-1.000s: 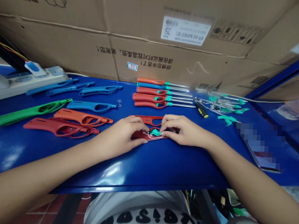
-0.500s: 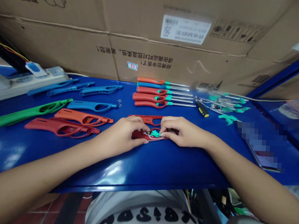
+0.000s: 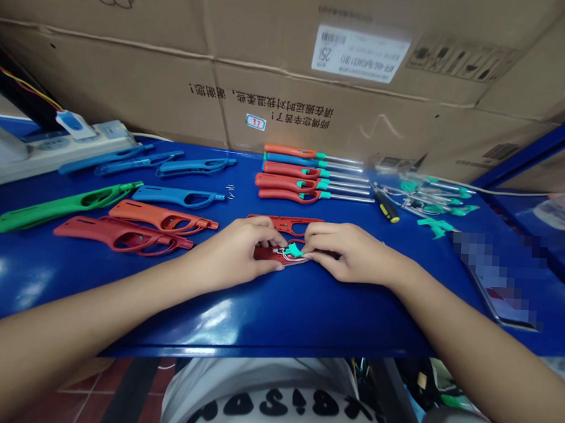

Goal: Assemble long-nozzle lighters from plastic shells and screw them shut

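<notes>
little has moved in the last second: my hands have only edged a touch closer over the red shell (image 3: 266,255), which lies flat on the table (image 3: 305,314). its long axis runs 9 to 3 o'clock, and a second red shell (image 3: 286,224) lies just beyond it at 12. my left hand (image 3: 235,254) is curled, fingertips clamping the shell's left part, while my right hand (image 3: 353,253) pinches the teal trigger piece (image 3: 294,250) seated in it. that piece lies at 3 o'clock from my left fingertips and 9 o'clock from my right, both about equally near.
</notes>
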A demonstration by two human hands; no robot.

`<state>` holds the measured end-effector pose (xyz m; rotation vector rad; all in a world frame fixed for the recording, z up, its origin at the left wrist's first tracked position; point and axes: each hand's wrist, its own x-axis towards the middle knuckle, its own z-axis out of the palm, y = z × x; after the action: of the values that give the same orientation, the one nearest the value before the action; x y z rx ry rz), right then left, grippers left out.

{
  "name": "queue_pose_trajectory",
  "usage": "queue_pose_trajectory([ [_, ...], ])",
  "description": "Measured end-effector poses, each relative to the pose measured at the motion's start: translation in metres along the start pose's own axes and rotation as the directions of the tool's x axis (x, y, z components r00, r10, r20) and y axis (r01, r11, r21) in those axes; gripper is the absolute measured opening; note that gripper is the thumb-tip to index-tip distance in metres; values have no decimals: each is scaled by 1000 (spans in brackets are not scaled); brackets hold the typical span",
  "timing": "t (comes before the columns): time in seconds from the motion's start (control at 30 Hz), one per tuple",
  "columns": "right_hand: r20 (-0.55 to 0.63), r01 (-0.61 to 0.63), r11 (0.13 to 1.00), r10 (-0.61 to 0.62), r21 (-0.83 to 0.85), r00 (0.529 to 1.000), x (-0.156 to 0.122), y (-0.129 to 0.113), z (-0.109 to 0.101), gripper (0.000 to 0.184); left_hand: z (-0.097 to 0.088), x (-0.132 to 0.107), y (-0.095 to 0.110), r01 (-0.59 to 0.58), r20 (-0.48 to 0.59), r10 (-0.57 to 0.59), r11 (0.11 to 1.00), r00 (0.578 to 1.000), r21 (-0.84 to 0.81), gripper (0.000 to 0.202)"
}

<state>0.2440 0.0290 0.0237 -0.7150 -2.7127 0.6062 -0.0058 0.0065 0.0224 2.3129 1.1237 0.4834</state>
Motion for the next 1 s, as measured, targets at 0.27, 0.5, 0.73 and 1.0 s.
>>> queue_pose_trajectory([
  [0.27, 94, 61, 925, -28, -374, 995, -1, -12, -6, 24, 1, -2, 2, -47, -6, 47, 996, 999, 71, 21],
  [0.5, 149, 97, 859, -24, -503, 989, 1, -18, -3, 22, 4, -3, -2, -85, -38, 89, 993, 995, 80, 29],
  [0.73, -143, 13, 934, -68, -358, 987, -7, -3, -9, 26, 5, -6, -3, -192, 42, 187, 964, 981, 183, 37],
  [1.0, -458, -403, 827, 205, -392, 865, -16, 19, -40, 30, 7, -6, 1, -245, 95, 226, 900, 970, 361, 35],
])
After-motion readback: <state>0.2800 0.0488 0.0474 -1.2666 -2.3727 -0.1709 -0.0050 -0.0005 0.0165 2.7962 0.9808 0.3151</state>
